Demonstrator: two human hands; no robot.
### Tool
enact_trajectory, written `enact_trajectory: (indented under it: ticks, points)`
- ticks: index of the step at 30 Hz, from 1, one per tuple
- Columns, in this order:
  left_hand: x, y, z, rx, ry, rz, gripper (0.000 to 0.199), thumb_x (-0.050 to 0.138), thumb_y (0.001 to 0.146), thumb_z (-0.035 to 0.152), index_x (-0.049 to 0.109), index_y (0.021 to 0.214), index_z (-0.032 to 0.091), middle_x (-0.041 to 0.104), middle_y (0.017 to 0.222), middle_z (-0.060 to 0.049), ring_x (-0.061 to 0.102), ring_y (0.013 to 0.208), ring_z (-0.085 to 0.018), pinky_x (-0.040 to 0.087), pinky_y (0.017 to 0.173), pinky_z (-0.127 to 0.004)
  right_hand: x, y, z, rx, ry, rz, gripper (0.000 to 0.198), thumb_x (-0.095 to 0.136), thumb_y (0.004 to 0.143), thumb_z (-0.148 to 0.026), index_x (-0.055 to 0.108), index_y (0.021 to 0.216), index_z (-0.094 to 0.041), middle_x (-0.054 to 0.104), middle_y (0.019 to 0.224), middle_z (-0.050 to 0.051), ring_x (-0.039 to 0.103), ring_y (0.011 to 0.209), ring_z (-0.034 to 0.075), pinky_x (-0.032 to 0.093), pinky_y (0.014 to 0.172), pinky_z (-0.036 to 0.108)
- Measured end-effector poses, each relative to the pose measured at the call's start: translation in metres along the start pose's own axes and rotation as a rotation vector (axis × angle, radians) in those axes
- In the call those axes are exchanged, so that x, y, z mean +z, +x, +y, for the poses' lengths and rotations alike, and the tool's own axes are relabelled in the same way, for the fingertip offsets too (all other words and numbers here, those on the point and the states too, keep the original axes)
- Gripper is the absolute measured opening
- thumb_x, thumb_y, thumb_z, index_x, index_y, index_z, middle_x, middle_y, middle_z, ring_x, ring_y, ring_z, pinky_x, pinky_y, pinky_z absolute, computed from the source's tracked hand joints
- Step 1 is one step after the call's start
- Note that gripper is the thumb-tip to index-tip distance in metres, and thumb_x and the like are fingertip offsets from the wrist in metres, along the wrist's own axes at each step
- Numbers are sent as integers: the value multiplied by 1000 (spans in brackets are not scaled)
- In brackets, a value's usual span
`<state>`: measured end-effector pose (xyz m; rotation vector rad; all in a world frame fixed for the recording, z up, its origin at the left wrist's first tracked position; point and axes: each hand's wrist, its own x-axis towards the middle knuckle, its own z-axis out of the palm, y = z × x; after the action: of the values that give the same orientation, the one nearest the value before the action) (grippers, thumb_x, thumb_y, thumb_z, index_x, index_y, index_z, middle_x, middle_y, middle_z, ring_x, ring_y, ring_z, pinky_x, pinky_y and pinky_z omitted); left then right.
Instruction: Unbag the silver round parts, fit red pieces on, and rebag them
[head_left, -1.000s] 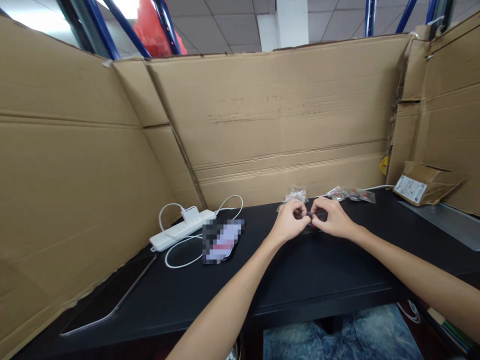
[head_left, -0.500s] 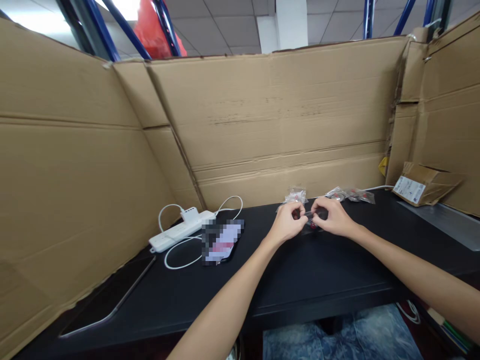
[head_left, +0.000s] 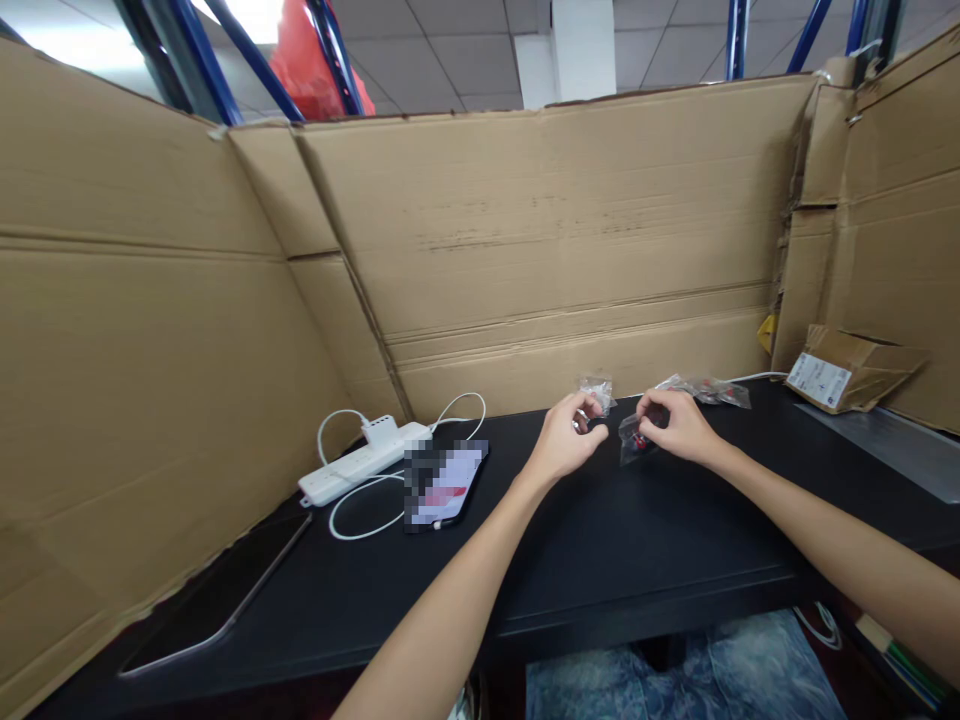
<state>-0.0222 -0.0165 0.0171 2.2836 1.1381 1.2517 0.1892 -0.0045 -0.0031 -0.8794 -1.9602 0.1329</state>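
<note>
My right hand (head_left: 675, 428) pinches the top of a small clear plastic bag (head_left: 628, 447) between thumb and fingers. Something small and red shows inside the bag, which hangs just above the black table. To its left is my left hand (head_left: 568, 437), its thumb and index finger spread apart and touching nothing on the table. A small shiny spot shows among its curled fingers; I cannot make out what it is. Beyond the left hand lies another clear plastic bag (head_left: 598, 392). Several similar bags with red bits (head_left: 716, 392) lie behind the right hand.
A white power strip (head_left: 352, 474) with a plug and cables and a phone (head_left: 454, 485) lie on the left. A dark tablet (head_left: 217, 595) is at the near left edge. An opened cardboard box (head_left: 855, 365) stands far right on a grey flat sheet. Cardboard walls (head_left: 555, 220) enclose the table.
My hands have moved apart. The left hand has let go of the bag and drawn left, its thumb and index finger opening; the right hand has shifted slightly right with the bag.
</note>
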Motion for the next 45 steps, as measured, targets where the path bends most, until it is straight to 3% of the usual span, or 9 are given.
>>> enact_trajectory:
  ticks: [3,6,9,16,29,33,39,42,45]
  points:
    - [5,-3,3,71,35,-44,28,67,75,33,65,99,20,64,95,-3,54,70,-13,43,67,-26,5,-2,-3,-30,37,-19,7,57,70,-12,60,73,-17,62,66,0,55,60,13,42,60,25]
    - [9,-5,4,154,112,-100,18,59,85,34,69,88,19,64,84,-4,55,71,-15,42,70,-27,9,-3,-7,-41,69,-26,6,57,71,-13,61,74,-17,63,69,0,56,61,13,43,61,25]
    - [9,-5,4,197,168,-126,23,52,90,26,70,80,17,65,76,-4,55,71,-16,40,70,-27,9,-2,-8,-29,81,-30,6,58,70,-13,61,74,-17,62,67,0,55,61,13,44,61,25]
    - [5,0,3,174,171,-141,23,55,88,25,73,78,17,67,74,-3,53,66,-14,37,65,-25,10,2,-3,54,65,-17,8,58,68,-13,64,73,-16,63,64,-1,52,57,12,40,57,23]
    - [1,3,5,127,162,-165,26,54,87,26,74,74,17,67,69,-2,53,64,-14,36,63,-25,7,7,13,79,37,9,15,57,68,-16,72,73,-16,62,59,0,50,54,11,39,54,23]
    - [-5,4,2,106,160,-123,24,55,86,24,74,72,17,69,71,-3,54,63,-14,36,61,-25,-4,4,29,169,10,40,9,59,66,-19,67,65,-15,61,57,0,51,54,12,39,53,24]
    - [-17,7,-12,-35,137,57,20,59,82,26,75,74,16,70,69,-3,57,63,-14,38,61,-26,-25,-1,60,322,3,170,14,63,70,-28,65,65,-16,62,59,2,54,54,14,43,56,27]
    - [-14,7,-16,-64,58,66,22,60,81,30,74,73,15,69,69,-3,59,64,-15,42,63,-26,-12,0,53,337,220,85,21,68,72,-36,66,75,-15,67,73,5,61,64,16,49,65,29]
    - [-10,8,-16,-90,-146,10,26,61,81,36,72,74,14,68,67,-4,61,64,-16,47,64,-27,9,0,34,375,407,-85,38,74,70,-39,65,98,-16,70,86,7,65,74,16,52,73,31]
